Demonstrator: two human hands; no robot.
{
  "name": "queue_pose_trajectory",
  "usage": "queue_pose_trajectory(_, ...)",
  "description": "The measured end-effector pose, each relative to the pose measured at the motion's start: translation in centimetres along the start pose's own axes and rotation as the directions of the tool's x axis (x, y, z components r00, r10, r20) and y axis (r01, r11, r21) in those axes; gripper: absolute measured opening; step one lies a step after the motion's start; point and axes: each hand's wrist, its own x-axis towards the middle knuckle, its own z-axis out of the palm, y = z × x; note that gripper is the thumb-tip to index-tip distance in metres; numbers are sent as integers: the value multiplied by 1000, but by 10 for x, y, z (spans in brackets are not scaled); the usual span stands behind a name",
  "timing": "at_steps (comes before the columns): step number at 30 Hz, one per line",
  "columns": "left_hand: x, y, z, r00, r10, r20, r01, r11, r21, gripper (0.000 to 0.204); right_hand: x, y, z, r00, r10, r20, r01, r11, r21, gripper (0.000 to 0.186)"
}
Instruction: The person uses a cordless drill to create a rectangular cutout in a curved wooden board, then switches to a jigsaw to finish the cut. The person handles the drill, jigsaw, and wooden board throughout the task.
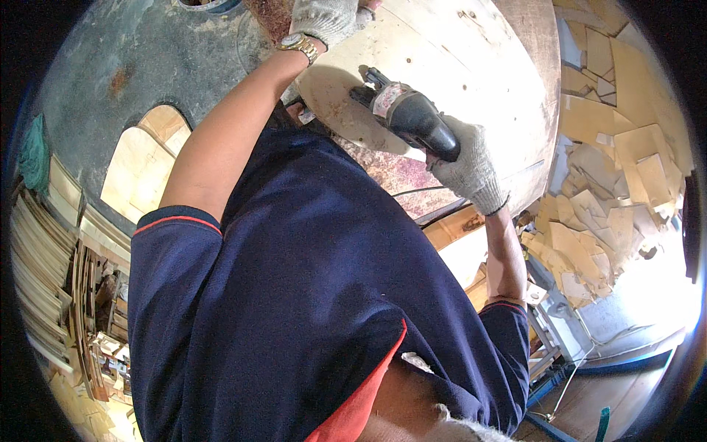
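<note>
Right hand (468, 166), gloved, grips black power tool (409, 114) at 1 o'clock, tool tip on round plywood piece (339, 103). Left hand (328, 18), gloved, at 12 o'clock presses on the plywood edge; grip unclear. Wood offcuts (604, 184) at 3 o'clock.

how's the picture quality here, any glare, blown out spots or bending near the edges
Head view: the lower right is blown out white by daylight over the pale plywood offcuts; straight edges bend toward the dark round fisheye rim; the right hand in a grey knit glove and its black handheld power tool are sharp, as is the gloved left hand.
</note>
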Motion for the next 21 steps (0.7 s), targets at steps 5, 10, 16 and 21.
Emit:
queue_pose_trajectory(5,0,0,1,1000,0,27,1,1000,-24,70,2,1,-2,1000,-2,-11,2,1000,2,26)
queue_pose_trajectory(10,0,1,2,1000,-2,31,2,1000,-4,71,3,-1,-3,999,-50,-8,50,998,-33,22)
queue_pose_trajectory(16,1,0,2,1000,-4,25,5,1000,-6,70,2,-5,-5,1000,-1,11,1,1000,-17,26)
queue_pose_trajectory(21,4,-2,1,998,-17,53,18,999,-28,69,-3,-8,-1,999,35,-31,-34,999,23,28)
